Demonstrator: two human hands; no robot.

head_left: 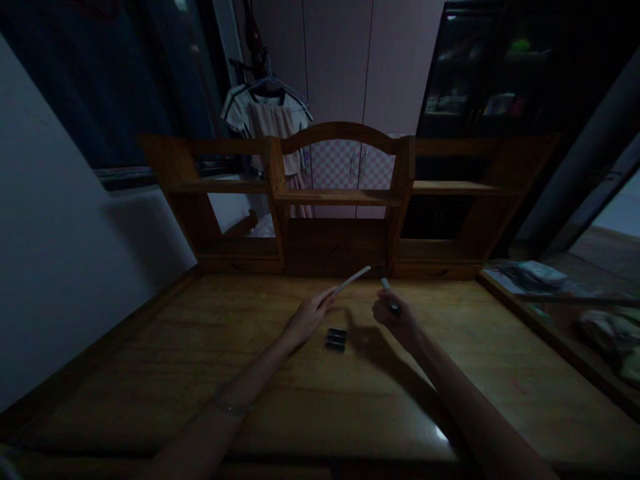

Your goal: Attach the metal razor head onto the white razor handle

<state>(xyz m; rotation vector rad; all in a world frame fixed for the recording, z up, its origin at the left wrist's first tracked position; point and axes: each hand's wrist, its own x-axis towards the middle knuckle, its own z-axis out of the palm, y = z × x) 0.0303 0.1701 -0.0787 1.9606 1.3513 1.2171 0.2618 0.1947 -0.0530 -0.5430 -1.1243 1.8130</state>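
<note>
My left hand [313, 313] is closed around the near end of a thin, pale stick-like object [353, 279], which slants up and to the right above the desk. My right hand [395, 312] is closed in a fist on a short object with a light grey tip [385, 283]. A dark end of it shows by the fingers, but its kind is too dim to make out. The two tips are close together, with a small dark bit between them. Below, between my hands, three small dark pieces [336, 340] lie side by side on the wooden desk [240, 333].
A wooden shelf unit [340, 197] runs along the desk's back edge. At the left is a white wall [60, 200]. Clothes hang [273, 120] behind the shelf, before a pink wardrobe [337, 60]. Past the desk's right edge lie bagged items [540, 275].
</note>
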